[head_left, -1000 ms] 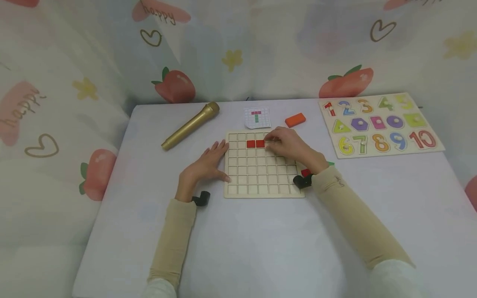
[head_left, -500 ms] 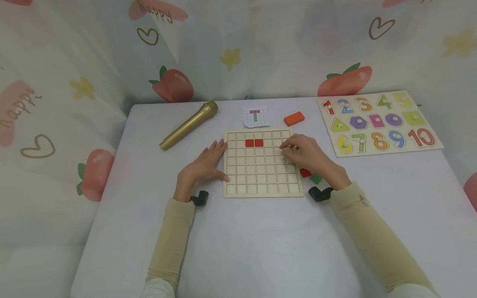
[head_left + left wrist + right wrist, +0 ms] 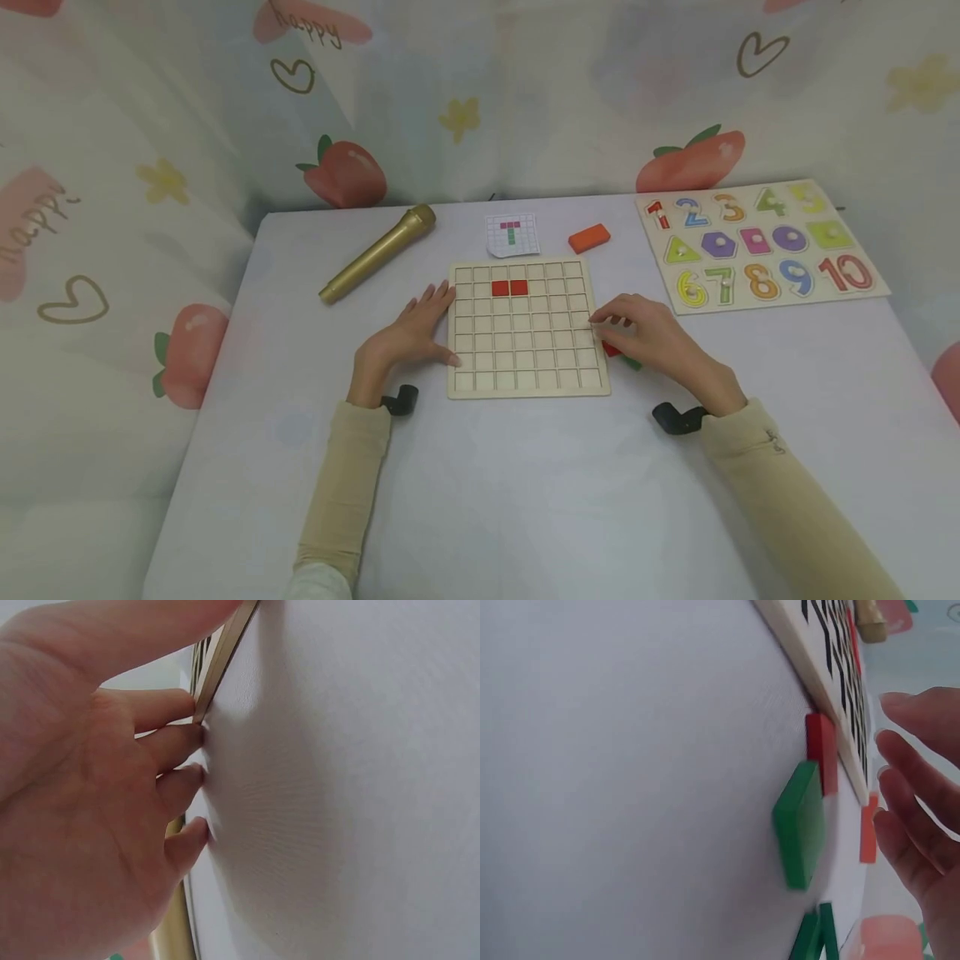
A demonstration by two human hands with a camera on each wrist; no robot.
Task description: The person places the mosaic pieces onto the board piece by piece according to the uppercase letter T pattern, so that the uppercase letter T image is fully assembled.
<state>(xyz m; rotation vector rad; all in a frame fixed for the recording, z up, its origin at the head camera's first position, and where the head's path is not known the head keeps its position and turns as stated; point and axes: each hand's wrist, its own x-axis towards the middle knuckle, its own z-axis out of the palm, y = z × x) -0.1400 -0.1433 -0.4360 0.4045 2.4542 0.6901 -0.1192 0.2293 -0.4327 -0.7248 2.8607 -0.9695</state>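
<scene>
Currently nearest, sleeves (image 3: 347, 483): my beige cuffs are stretching in over the white tabletop (image 3: 517, 492), a black wrist mount (image 3: 678, 418) sitting at the right one.
Left hand (image 3: 405, 340): I am spreading it wide, fingers touching the left edge of the grid board (image 3: 523, 342), thumb resting at the lower part of that edge; it is gripping nothing.
Right hand (image 3: 660, 337): I am hovering it by the board's right edge, fingers loosely bent, the gap between thumb and fingertips looking narrow, with nothing showing in the grip.
Red block (image 3: 823, 754): it is lying on the tabletop just beside the board's right edge, partly under my right hand in the head view.
Green block (image 3: 802, 829): it is lying next to the red one; whether they are touching I cannot tell. More green pieces (image 3: 808, 939) are showing farther off.
Grid board's cells: two red tiles (image 3: 509, 288) are filling the third and fourth squares of the second row from the far side; the other squares are showing bare wood.
Gold microphone (image 3: 378, 254): it is lying slantwise beyond my left hand.
Pattern card (image 3: 527, 244): it is lying just past the board, showing a pink-and-green T.
Orange block (image 3: 589, 238): it is lying right of the card.
Puzzle board (image 3: 735, 283): it is carrying coloured numbers 1 to 10, with knobbed shapes filling its middle row.
Backdrop (image 3: 540, 108): printed cloth is hanging behind everything.
</scene>
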